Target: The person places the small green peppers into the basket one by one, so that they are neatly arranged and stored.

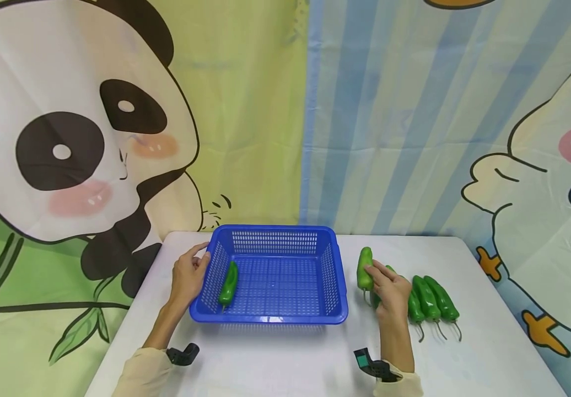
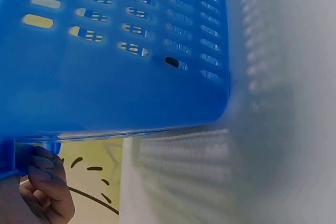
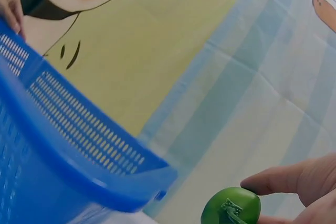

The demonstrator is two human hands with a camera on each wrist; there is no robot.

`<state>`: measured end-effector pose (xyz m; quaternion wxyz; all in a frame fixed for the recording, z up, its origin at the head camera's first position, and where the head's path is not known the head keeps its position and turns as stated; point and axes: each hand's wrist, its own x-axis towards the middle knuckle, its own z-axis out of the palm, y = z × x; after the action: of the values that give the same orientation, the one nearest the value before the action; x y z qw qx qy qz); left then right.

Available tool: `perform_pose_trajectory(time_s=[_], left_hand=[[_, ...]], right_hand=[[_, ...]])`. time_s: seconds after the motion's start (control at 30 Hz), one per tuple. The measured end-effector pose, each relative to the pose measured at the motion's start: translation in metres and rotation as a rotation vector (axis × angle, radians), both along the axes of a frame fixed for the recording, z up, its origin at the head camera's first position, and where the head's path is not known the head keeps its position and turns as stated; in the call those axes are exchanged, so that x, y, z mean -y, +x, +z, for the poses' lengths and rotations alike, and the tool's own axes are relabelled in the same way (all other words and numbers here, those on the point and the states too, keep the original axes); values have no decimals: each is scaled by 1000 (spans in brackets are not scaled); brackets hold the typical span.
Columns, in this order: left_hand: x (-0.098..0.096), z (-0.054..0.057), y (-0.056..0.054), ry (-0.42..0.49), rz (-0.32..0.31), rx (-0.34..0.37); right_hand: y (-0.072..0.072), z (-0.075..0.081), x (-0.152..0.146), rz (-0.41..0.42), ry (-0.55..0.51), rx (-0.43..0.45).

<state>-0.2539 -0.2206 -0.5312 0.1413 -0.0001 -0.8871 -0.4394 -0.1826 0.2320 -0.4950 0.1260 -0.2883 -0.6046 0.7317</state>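
Observation:
My left hand (image 1: 188, 277) grips the left rim of a blue plastic basket (image 1: 275, 319). In the left wrist view its fingers (image 2: 49, 182) curl around that rim from outside. Between thumb and fingers, my right hand (image 1: 393, 288) pinches a green pepper (image 1: 365, 269) to the right of the basket, its stem pointing down toward me. The right wrist view shows this pepper (image 3: 231, 206) stem-end on. Inside the basket, one green pepper (image 1: 229, 283) lies along the left side.
Several more green peppers (image 1: 426, 298) lie in a row on the white table (image 1: 285, 364) at the right, some partly hidden behind my right hand. Behind the table hangs a cartoon-printed curtain (image 1: 251, 138).

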Motion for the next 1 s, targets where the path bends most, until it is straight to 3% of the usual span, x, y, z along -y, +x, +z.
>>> perform_pose_trajectory(time_s=[0.4, 1.0], left_hand=[[0, 0, -1, 2, -7, 0], [1, 0, 0, 11, -10, -1]], right_hand=[[8, 19, 3, 101, -203, -69], [9, 33, 31, 194, -134, -85]])
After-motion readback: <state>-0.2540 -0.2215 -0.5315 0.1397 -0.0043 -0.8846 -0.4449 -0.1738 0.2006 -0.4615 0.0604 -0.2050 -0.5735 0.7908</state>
